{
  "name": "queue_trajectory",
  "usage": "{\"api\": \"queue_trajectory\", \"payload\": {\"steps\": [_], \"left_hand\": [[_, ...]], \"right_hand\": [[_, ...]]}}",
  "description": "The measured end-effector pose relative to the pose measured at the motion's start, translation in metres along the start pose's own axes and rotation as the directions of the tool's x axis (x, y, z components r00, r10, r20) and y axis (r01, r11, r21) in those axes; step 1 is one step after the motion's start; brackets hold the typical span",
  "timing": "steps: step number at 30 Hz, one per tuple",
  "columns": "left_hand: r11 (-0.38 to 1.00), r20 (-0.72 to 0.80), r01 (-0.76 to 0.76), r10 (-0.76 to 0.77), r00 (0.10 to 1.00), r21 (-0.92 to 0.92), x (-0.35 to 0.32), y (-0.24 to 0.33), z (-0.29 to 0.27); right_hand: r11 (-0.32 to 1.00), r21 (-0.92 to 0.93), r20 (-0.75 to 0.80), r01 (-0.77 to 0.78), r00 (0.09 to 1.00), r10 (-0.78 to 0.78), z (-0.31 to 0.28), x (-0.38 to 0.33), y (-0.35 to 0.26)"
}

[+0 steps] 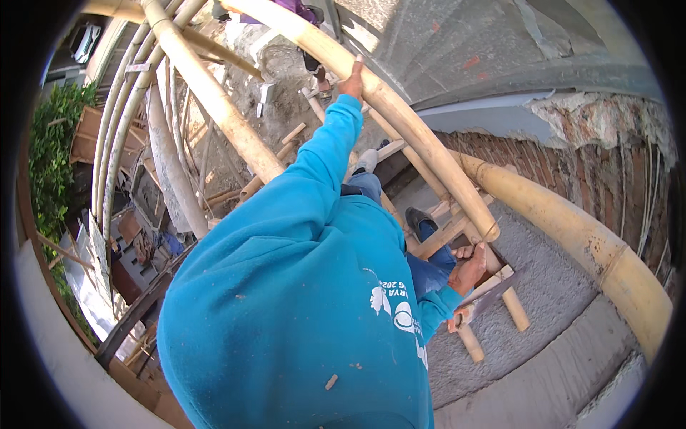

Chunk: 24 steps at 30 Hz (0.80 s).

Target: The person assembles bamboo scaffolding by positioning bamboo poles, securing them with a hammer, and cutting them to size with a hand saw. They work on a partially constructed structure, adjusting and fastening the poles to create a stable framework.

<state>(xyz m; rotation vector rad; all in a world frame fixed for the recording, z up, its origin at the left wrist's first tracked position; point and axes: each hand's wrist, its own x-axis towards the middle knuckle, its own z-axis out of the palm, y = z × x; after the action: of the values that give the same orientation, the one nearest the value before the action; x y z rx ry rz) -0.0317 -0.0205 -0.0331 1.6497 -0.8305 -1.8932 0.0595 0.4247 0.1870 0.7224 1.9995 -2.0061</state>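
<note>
Left hand [351, 82]: at 12 o'clock, at the end of an outstretched blue sleeve [325, 146]. Grip closed around a pale bamboo pole [421, 143], thumb lying along the pole's near side; the other fingers are mostly hidden behind it. Pole runs slantwise from 12 o'clock down to its cut end at 3 o'clock.

Right hand [469, 270]: toward 4 o'clock, just below that cut end. Fingers bent beside a wooden frame [444, 237]; cannot tell whether the grip pinches anything or merely rests there.

Near the right hand: two short bamboo stubs [514, 309] jut out at 4 o'clock over a rough grey cement surface [547, 261]. A dark shoe [420, 220] sits by the frame, inward of the pole.

Surroundings: thicker bamboo pole [564, 222] curving from 3 to 4 o'clock; brick wall [572, 171] behind it, between 2 and 3. Another bamboo pole [214, 93] slants at 10 to 11 o'clock; green foliage [57, 150] at 9 to 10. A co-worker's leg [314, 66] shows at 12 o'clock, beyond the left hand.
</note>
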Motion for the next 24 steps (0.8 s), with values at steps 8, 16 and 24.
{"api": "queue_trajectory", "payload": {"steps": [8,16,24], "left_hand": [[0.993,0.208,-0.025,0.049,0.977,-0.119,0.034,0.033,-0.001],[0.998,0.483,0.04,-0.057,0.874,0.047,0.068,0.004,-0.004],[0.971,0.473,0.116,-0.204,0.857,0.21,-0.033,-0.072,0.038]], "right_hand": [[0.962,0.256,-0.327,0.1,0.945,-0.011,-0.042,-0.025,0.038],[0.869,0.47,-0.466,0.153,0.88,0.097,-0.092,-0.032,0.061],[0.829,0.515,-0.545,0.22,0.83,0.118,-0.11,-0.014,0.076]]}}
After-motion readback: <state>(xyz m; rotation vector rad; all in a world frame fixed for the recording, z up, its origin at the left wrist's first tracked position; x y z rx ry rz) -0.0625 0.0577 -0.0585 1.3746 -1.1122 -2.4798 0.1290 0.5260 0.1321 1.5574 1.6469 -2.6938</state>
